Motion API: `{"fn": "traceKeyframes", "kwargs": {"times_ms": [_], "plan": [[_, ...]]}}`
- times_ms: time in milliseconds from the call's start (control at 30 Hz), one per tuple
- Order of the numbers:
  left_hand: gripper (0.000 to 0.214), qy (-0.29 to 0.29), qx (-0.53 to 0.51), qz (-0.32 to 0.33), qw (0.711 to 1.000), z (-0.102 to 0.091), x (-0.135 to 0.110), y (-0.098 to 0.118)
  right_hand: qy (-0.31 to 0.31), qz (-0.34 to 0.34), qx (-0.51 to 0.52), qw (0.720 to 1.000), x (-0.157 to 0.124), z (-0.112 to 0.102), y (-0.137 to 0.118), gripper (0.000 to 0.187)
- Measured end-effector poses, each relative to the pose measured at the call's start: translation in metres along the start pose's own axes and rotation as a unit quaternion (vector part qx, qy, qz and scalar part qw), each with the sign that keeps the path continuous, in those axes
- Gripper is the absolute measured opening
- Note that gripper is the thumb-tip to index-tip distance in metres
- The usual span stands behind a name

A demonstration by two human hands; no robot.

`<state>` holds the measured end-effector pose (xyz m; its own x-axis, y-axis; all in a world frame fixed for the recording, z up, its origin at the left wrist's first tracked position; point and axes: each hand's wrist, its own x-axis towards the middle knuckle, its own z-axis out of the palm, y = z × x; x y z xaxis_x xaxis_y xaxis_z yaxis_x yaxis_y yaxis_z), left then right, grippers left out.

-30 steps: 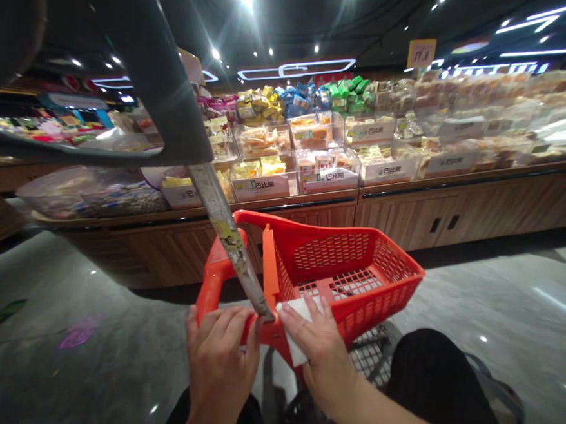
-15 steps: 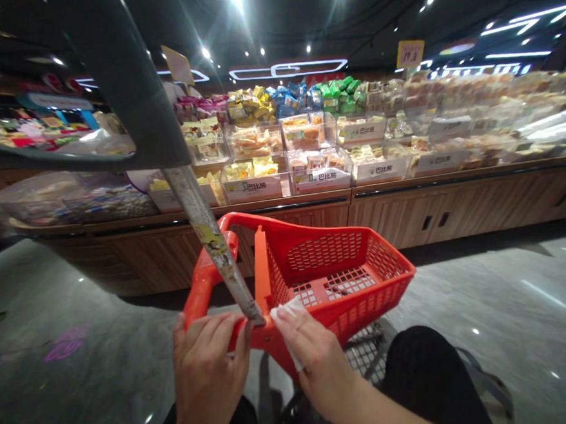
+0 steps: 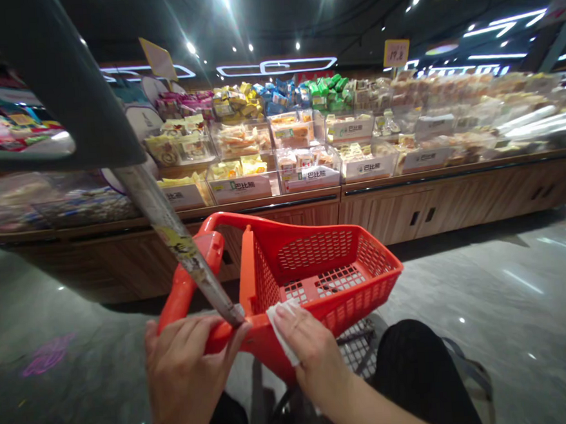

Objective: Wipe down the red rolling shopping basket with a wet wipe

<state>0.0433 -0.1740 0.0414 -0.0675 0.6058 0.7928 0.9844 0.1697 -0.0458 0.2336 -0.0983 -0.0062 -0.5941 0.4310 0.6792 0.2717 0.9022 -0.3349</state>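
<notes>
A red plastic shopping cart (image 3: 367,300) stands before me, its grated basket pointing right. My left hand (image 3: 190,367) is closed over the cart's red handle (image 3: 182,290), with the thumb close to the foot of a pole. This worn metal pole (image 3: 178,242), with peeling yellow stickers, slants up left from the cart's rim into a dark grey plastic frame (image 3: 60,79). In my right hand (image 3: 316,348) is a crumpled white wipe (image 3: 280,333), pressed against the near rim of the basket. The fingers partly cover the wipe.
Behind the cart runs a long wooden display counter (image 3: 384,214) with clear bins of packaged snacks (image 3: 241,166). A price sign (image 3: 395,53) rises above it. My dark-clothed knee (image 3: 415,371) is at lower right, over a grey shiny floor (image 3: 512,299).
My right hand and the wipe have slid a little along the rim, away from the pole's foot. My left hand stays on the handle. The view has shifted slightly right.
</notes>
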Motion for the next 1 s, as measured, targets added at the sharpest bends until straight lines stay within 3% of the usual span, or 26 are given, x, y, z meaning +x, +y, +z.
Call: {"fn": "traceKeyframes", "kwargs": {"times_ms": [167, 233, 300, 467, 567, 667, 767, 1000], "plan": [[0.035, -0.007, 0.003, -0.008, 1.0, 0.003, 0.003, -0.01, 0.038, 0.094, -0.09, 0.991, -0.038, -0.012, 0.064, 0.076], [0.034, -0.004, 0.009, -0.01, 1.0, 0.003, 0.004, -0.012, 0.053, 0.139, -0.112, 0.982, -0.046, -0.015, 0.077, 0.076], [0.035, -0.005, 0.015, -0.009, 1.0, 0.003, 0.005, -0.013, 0.056, 0.148, -0.115, 0.981, -0.046, -0.012, 0.073, 0.076], [0.035, 0.001, 0.017, -0.002, 1.0, 0.002, 0.005, -0.015, 0.052, 0.07, -0.068, 0.994, -0.029, 0.007, 0.036, 0.078], [0.034, 0.011, 0.011, 0.003, 1.0, 0.002, 0.004, -0.017, 0.044, 0.06, -0.067, 0.995, -0.031, 0.006, 0.043, 0.08], [0.033, 0.012, 0.007, 0.005, 1.0, 0.002, 0.003, -0.017, 0.043, 0.103, -0.09, 0.99, -0.038, -0.003, 0.062, 0.078], [0.03, 0.006, 0.011, -0.003, 1.0, 0.003, 0.003, -0.016, 0.044, 0.131, -0.097, 0.986, -0.036, -0.003, 0.061, 0.078], [0.024, 0.023, -0.007, -0.012, 1.0, 0.008, 0.0, -0.024, 0.005, 0.027, -0.002, 1.0, -0.014, 0.006, 0.02, 0.072]]}}
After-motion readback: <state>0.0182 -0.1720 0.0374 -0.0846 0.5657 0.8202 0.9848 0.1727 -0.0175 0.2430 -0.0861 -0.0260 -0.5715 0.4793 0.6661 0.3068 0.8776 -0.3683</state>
